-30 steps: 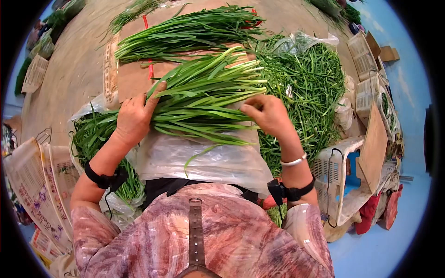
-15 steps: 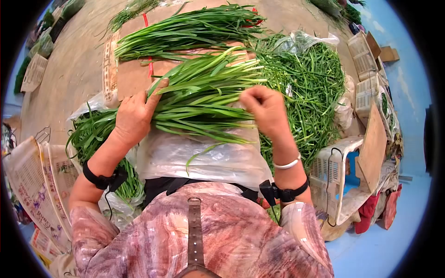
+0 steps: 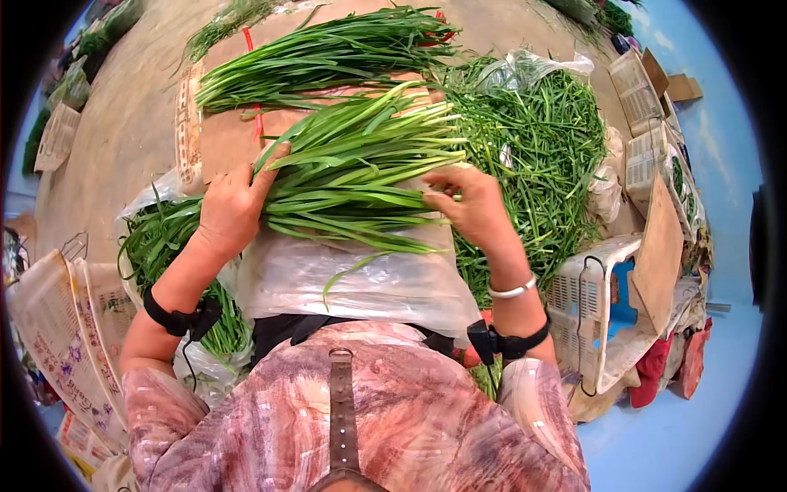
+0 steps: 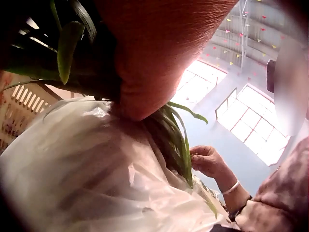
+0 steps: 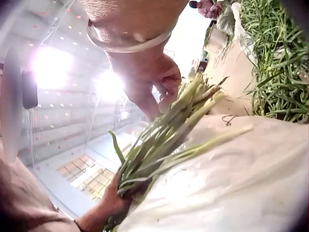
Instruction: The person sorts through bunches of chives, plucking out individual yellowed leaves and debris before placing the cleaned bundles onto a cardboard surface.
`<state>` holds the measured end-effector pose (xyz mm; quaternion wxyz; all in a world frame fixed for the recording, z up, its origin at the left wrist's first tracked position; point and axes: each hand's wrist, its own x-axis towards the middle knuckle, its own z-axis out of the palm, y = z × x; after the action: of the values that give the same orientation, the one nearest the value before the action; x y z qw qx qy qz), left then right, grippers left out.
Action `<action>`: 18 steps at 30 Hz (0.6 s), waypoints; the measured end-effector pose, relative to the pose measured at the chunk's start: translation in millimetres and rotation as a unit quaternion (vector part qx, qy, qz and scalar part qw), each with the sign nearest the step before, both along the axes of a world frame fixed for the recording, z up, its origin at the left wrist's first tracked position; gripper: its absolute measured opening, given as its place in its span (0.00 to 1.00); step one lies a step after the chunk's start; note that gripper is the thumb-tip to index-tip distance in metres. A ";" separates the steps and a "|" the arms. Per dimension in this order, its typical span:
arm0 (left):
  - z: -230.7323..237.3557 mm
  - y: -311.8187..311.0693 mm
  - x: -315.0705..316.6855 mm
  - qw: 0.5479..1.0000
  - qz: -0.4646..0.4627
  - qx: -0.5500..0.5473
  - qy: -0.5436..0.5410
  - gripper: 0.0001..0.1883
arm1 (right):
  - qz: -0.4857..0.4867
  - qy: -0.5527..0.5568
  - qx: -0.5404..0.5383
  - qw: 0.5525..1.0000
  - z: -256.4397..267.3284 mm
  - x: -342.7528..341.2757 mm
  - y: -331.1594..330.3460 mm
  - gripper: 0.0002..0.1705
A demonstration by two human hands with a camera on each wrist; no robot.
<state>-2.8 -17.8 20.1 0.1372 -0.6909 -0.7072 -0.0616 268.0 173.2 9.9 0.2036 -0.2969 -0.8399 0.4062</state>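
A loose bunch of garlic chives (image 3: 352, 164) lies across the plastic-covered lap, green leaves to the left and pale stem ends to the right. My left hand (image 3: 234, 205) grips the leaf end, its thumb side over the leaves. At the stem ends my right hand (image 3: 471, 205) bends its fingers, thumb and forefinger tips right at the lower stems. In the right wrist view, the right hand (image 5: 149, 87) overlaps the pale stems (image 5: 193, 101); I cannot tell whether it pinches one. Past the bunch, a second pile of chives (image 3: 320, 61) lies on brown cardboard (image 3: 225, 135).
To the right is a big heap of loose green leaves (image 3: 533, 156) on plastic. More chives (image 3: 164, 234) sit in a bag by the left forearm. Plastic crates stand at left (image 3: 61, 320) and right (image 3: 574, 295). A clear plastic sheet (image 3: 352, 283) covers the lap.
My right hand moved up with curled fingers half a second ago, then came back down to the stem ends with its fingers less curled. The left hand has kept its hold.
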 end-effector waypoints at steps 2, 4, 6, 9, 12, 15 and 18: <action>-0.3 -1.1 -1.3 1.000 0.011 -0.014 0.002 0.43 | 0.021 -0.050 0.037 0.998 -13.3 -9.4 -1.4 0.10; 0.8 -1.1 -1.8 1.000 0.009 -0.006 -0.003 0.43 | 0.023 -0.031 0.063 0.997 -12.1 -11.4 -1.8 0.08; 0.2 -3.2 -1.0 1.000 0.006 -0.001 -0.011 0.43 | 0.026 -0.015 0.087 0.996 -10.0 -10.5 -7.4 0.06; 2.4 -2.9 -0.9 1.000 0.004 -0.003 -0.007 0.43 | -0.001 0.038 0.270 0.962 7.3 -15.9 -25.0 0.06; 5.2 0.2 0.8 1.000 0.001 -0.009 -0.008 0.42 | 0.074 0.060 0.172 0.980 16.2 -18.3 -46.4 0.06; 2.1 -1.6 -0.5 1.000 0.006 -0.010 0.001 0.42 | 0.085 0.079 -0.002 0.993 33.6 -4.8 -28.8 0.04; -0.1 -2.5 -3.9 1.000 0.003 0.001 0.002 0.41 | 0.024 0.209 -0.203 0.956 40.9 41.5 21.5 0.09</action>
<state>-6.6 -20.3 20.0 0.1396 -0.6890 -0.7086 -0.0610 309.5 194.8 50.8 0.3000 -0.2207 -0.6852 0.6260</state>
